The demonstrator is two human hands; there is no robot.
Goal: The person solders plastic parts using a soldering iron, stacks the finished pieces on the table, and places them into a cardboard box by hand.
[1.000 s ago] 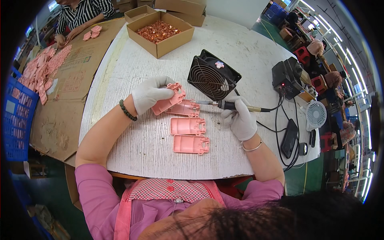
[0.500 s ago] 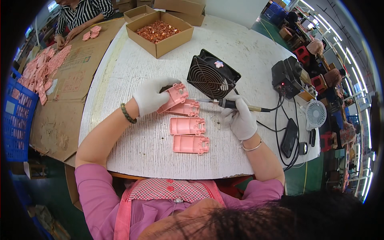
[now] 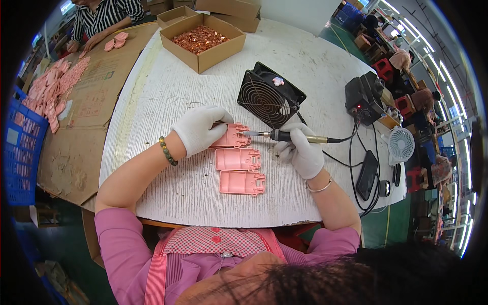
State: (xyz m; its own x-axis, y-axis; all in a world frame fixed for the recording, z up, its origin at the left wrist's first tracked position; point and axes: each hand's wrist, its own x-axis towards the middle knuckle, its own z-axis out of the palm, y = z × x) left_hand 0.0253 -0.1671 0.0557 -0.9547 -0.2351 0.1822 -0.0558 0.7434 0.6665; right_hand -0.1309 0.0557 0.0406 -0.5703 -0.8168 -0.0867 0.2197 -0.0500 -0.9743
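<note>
The left hand (image 3: pixel 203 128), in a white glove, lies on the white table (image 3: pixel 168 91) with its fingers closed over the left end of a pink plastic part (image 3: pixel 235 136), pinning it flat. The right hand (image 3: pixel 301 150), also gloved, wraps its fingers around the handle of a soldering iron (image 3: pixel 284 136), held nearly level with the tip pointing left and meeting the right edge of the pinned part; the exact contact point is too small to make out. Two more pink parts (image 3: pixel 239 170) lie just below, one beneath the other, both clear of the hands. A black fan (image 3: pixel 267 97) stands tilted directly behind the iron, close to the right hand. The iron's cable runs right to a black soldering station (image 3: pixel 363 96) near the table edge. A dark phone (image 3: pixel 367 174) and a small white fan (image 3: pixel 400 145) sit to the right of the right forearm. An open cardboard box (image 3: pixel 203 56) holding small copper-coloured pieces stands at the far side, well apart from the work. To the left, loose pink pieces (image 3: pixel 51 91) lie on a cardboard sheet beside a blue crate (image 3: pixel 20 147), where another person's hands (image 3: pixel 84 43) rest.
</note>
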